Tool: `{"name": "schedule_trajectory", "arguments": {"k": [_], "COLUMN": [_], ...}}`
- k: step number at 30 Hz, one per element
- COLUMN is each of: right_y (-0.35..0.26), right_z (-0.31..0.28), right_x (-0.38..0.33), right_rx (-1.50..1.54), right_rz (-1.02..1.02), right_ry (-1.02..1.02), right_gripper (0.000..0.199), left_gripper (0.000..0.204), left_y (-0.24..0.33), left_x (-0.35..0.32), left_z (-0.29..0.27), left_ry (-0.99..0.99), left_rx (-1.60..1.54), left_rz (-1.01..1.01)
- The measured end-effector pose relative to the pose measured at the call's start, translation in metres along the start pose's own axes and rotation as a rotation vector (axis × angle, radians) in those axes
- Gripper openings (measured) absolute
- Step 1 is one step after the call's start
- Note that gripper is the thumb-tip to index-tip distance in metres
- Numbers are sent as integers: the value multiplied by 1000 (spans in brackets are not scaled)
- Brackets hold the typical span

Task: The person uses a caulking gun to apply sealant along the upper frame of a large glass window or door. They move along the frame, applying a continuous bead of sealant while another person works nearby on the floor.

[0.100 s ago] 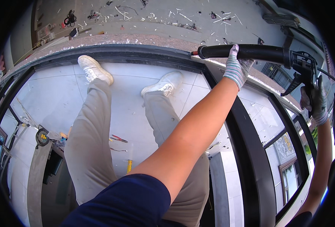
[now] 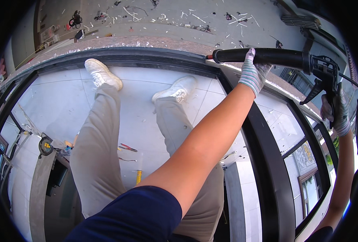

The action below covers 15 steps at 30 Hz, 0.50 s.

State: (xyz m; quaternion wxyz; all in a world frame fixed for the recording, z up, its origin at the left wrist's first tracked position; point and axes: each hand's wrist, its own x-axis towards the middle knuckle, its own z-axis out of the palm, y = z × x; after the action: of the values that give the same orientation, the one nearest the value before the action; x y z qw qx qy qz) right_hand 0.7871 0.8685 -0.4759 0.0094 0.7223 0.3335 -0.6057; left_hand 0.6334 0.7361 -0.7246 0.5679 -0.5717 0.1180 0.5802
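A black caulking gun (image 2: 280,58) lies almost level across the upper right, its reddish tip (image 2: 209,57) pointing left. The tip is beside the corner of the dark metal frame (image 2: 154,59); whether it touches is hard to tell. My left hand (image 2: 253,74), in a striped knit glove, supports the barrel with the thumb over its near side. At the far right, my gloved right hand (image 2: 335,109) is wrapped around the handle. The trigger lever (image 2: 311,92) juts out to the left of that hand. Part of the right hand's grip is hidden.
My white shoes (image 2: 102,74) stand on pale floor tiles inside the frame. Red-handled pliers (image 2: 128,148) and a yellow-handled tool (image 2: 139,176) lie between my legs. A round tape-like tool (image 2: 45,146) sits at left. Beyond a rough stone ledge (image 2: 118,41), debris litters lower grey ground.
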Motion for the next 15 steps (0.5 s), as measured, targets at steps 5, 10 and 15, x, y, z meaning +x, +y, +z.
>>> {"name": "schedule_trajectory", "arguments": {"k": [5,10,15], "right_y": [-5,-25,-47], "right_z": [11,35,99], "right_x": [-22,-36,-63], "right_rx": [1,-302,-473], "right_rz": [49,206,190], "right_ry": [-70,-44,87], "right_gripper": [69,49,39], "left_gripper": [52,65,82], "left_y": [-3,29,128], "left_x": [-7,-26,-117], "left_z": [-3,2,3], "left_ry": [32,48,63], "left_rx": [27,219,1020], "left_rz": [-19,-180,-268]}}
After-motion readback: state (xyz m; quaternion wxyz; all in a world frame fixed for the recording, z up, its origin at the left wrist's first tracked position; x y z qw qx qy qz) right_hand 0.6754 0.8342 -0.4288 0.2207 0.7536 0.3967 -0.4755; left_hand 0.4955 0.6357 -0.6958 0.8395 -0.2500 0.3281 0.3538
